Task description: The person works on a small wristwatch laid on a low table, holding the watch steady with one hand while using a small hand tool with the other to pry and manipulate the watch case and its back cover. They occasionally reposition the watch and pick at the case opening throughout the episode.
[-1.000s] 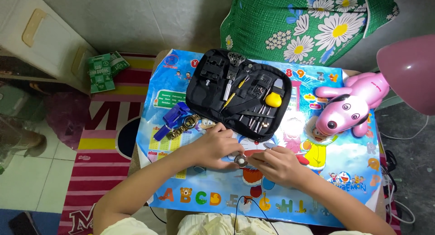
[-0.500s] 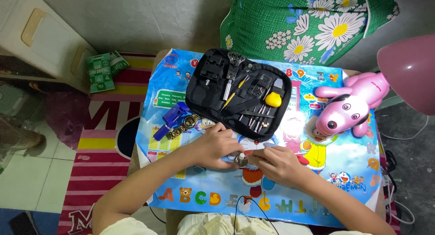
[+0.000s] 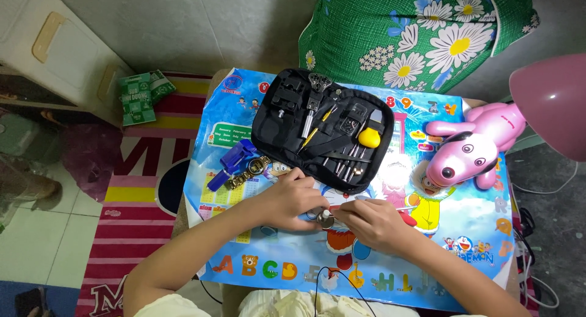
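Note:
My left hand [image 3: 293,198] and my right hand [image 3: 369,222] meet over the middle of a colourful cartoon mat [image 3: 464,231]. Between their fingertips sits a small round metal watch case [image 3: 325,218], pinched from both sides. My right hand also grips a thin metal tool with a red part [image 3: 404,208] whose tip rests at the case. An open black tool kit [image 3: 323,131] with several small tools and a yellow blower lies just beyond my hands. A gold watch band [image 3: 247,171] and a blue holder [image 3: 231,163] lie left of the kit.
A pink toy dog [image 3: 473,147] stands at the mat's right side. A pink lamp shade [image 3: 552,103] hangs at the far right. A green flowered cushion [image 3: 421,33] lies behind the table. A striped rug [image 3: 131,225] and green packets [image 3: 141,94] are on the floor to the left.

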